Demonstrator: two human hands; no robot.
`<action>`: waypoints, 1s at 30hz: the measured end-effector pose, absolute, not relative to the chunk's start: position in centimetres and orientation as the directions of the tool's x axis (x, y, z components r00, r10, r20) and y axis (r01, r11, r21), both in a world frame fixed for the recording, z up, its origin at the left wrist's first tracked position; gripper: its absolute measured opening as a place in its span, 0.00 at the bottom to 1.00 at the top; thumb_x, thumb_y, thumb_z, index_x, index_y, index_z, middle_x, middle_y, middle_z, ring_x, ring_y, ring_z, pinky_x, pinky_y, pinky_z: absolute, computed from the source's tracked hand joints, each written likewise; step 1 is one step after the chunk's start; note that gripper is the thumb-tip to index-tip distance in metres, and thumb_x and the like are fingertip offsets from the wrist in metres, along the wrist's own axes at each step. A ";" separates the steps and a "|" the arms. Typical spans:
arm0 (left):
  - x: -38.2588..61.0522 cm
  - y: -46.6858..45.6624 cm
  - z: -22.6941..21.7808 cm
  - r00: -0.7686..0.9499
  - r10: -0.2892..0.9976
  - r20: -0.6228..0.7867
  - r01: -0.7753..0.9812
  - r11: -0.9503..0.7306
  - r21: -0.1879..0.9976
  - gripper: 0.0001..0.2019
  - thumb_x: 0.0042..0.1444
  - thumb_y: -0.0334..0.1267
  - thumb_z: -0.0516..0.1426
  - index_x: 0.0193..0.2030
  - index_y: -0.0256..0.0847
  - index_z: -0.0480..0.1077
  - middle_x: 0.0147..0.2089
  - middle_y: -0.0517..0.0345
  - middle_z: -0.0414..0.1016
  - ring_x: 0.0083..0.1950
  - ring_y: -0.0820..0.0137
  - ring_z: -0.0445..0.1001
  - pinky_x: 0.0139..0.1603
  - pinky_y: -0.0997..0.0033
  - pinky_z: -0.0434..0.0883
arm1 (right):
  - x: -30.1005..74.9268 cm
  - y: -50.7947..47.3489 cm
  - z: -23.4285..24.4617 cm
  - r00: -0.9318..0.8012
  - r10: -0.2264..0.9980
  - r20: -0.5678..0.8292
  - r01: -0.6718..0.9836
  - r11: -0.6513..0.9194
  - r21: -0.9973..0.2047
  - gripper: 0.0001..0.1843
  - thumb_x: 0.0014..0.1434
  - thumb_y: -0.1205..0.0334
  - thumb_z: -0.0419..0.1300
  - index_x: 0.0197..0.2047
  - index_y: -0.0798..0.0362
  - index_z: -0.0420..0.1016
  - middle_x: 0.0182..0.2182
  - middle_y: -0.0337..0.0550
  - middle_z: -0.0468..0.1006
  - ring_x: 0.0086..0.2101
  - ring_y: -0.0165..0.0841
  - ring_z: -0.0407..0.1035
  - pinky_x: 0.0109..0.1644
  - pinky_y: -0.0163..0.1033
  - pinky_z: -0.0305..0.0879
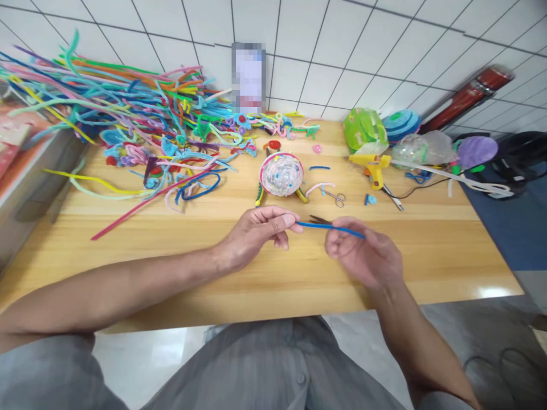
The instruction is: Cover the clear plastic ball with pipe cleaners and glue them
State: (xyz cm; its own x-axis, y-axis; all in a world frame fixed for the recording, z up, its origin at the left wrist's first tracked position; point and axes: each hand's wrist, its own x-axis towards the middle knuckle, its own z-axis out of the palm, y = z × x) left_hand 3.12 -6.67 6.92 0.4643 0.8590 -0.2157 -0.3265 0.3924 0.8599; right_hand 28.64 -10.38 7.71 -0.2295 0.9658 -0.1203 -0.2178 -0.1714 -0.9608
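A short blue pipe cleaner (318,226) stretches between my two hands above the wooden table (128,245). My left hand (260,230) pinches its left end with closed fingers. My right hand (363,253) is curled round its right part, palm up. Something dark, perhaps scissor blades (319,219), lies just behind the pipe cleaner. Further back sits a round bowl-like craft piece (282,174) with a pink rim.
A big heap of coloured pipe cleaners (128,114) covers the table's back left. Small scissors (337,197) lie near the bowl. A yellow glue gun (372,168) with a cord, green and blue craft pieces (365,130) and a purple balloon-like shape (476,151) stand at the back right.
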 end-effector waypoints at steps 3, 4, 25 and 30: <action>3.8 -6.4 6.3 0.470 0.848 -0.244 -0.273 0.402 0.874 0.22 0.52 0.55 0.76 0.41 0.38 0.83 0.44 0.50 0.90 0.25 0.78 0.76 0.30 0.75 0.74 | 28.7 -10.6 7.0 -0.145 0.989 -0.039 -0.213 -0.070 -0.975 0.26 0.57 0.32 0.72 0.47 0.44 0.86 0.37 0.46 0.87 0.32 0.40 0.78 0.34 0.46 0.77; 3.9 -6.4 6.1 0.480 0.840 -0.254 -0.263 0.414 0.871 0.23 0.52 0.55 0.76 0.41 0.38 0.83 0.44 0.49 0.90 0.25 0.77 0.76 0.30 0.75 0.74 | 28.5 -10.6 6.8 -0.095 0.995 -0.021 -0.201 -0.040 -0.979 0.23 0.58 0.35 0.74 0.45 0.43 0.86 0.34 0.43 0.86 0.31 0.37 0.77 0.33 0.44 0.76; 3.8 -6.0 3.3 0.563 0.792 -0.236 -0.390 0.506 0.769 0.26 0.52 0.57 0.76 0.43 0.36 0.79 0.34 0.60 0.82 0.29 0.76 0.78 0.32 0.76 0.75 | 24.6 -6.4 5.4 -0.139 0.923 0.358 0.369 0.384 -0.847 0.04 0.67 0.64 0.70 0.43 0.45 0.84 0.33 0.35 0.83 0.29 0.29 0.75 0.34 0.36 0.72; 3.8 -5.9 2.7 0.532 0.815 -0.229 -0.366 0.465 0.806 0.25 0.55 0.55 0.75 0.44 0.37 0.77 0.31 0.61 0.81 0.28 0.75 0.78 0.33 0.75 0.76 | 24.6 -6.7 5.2 -0.263 0.852 0.452 0.405 0.523 -0.750 0.11 0.66 0.71 0.69 0.46 0.44 0.84 0.32 0.34 0.83 0.29 0.28 0.74 0.34 0.35 0.72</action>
